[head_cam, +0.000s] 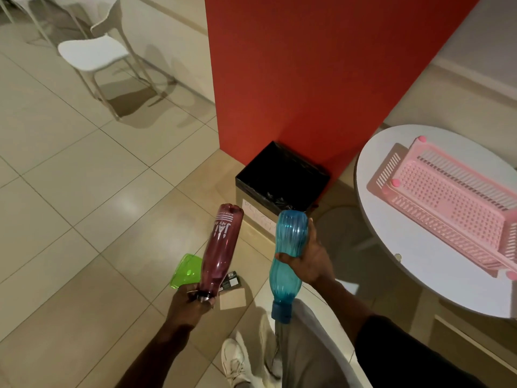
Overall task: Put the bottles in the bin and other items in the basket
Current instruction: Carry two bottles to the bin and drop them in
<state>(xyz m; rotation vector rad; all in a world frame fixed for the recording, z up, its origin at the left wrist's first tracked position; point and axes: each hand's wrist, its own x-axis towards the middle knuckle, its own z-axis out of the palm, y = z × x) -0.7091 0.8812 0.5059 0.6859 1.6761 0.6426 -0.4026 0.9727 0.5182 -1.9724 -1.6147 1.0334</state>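
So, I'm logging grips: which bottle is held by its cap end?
The maroon bottle with white lettering, gripped at its cap end by the left hand; the right hand holds the blue bottle round its middle.

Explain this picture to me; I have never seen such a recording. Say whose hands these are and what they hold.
No machine here: a person wears one camera on the head, looking down at their own hands. The left hand grips a maroon bottle by its neck, base pointing away. The right hand holds a blue bottle round its middle, cap down. Ahead on the floor stands a bin with a black liner. To the right, a pink basket lies on a round white table. By the left hand, a green plastic piece and small cards lie on the floor.
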